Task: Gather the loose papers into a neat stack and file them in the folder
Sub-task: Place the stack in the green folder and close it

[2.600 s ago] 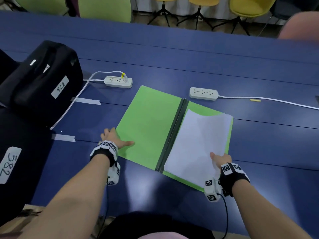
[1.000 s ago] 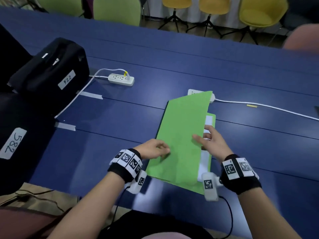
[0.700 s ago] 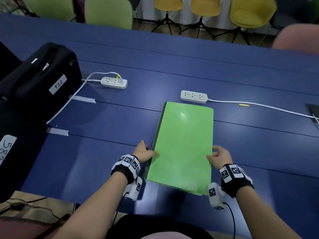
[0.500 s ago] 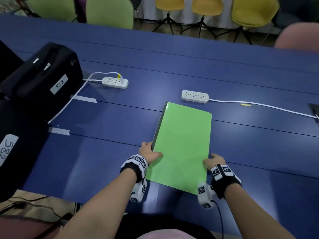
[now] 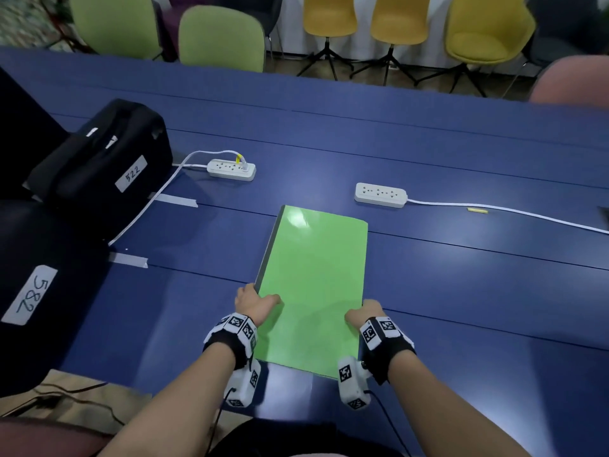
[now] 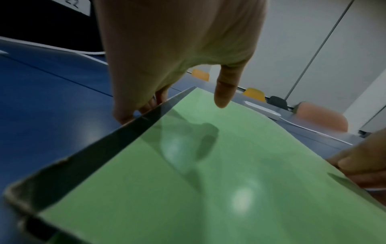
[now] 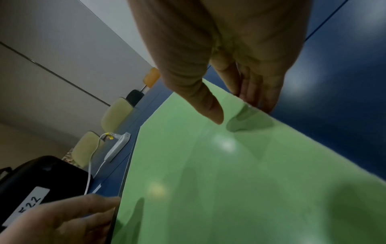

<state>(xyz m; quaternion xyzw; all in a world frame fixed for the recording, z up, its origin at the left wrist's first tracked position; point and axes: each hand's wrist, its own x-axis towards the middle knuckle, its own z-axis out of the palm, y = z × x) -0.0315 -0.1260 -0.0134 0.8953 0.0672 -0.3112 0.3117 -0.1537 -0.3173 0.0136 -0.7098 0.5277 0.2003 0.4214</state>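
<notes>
Head view showed our left hand [image 5: 255, 303] and right hand [image 5: 364, 313] holding the flat, shiny green folder [image 5: 314, 285], fingers [image 6: 125, 115] curled under its edges; black bags [image 5: 99, 166] had labels "522" and "582".

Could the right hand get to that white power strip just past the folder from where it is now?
Probably yes. The right hand holds the green folder's right edge, and the white power strip lies beyond the folder's far end with only bare blue table between. It would need to let go first.
</notes>
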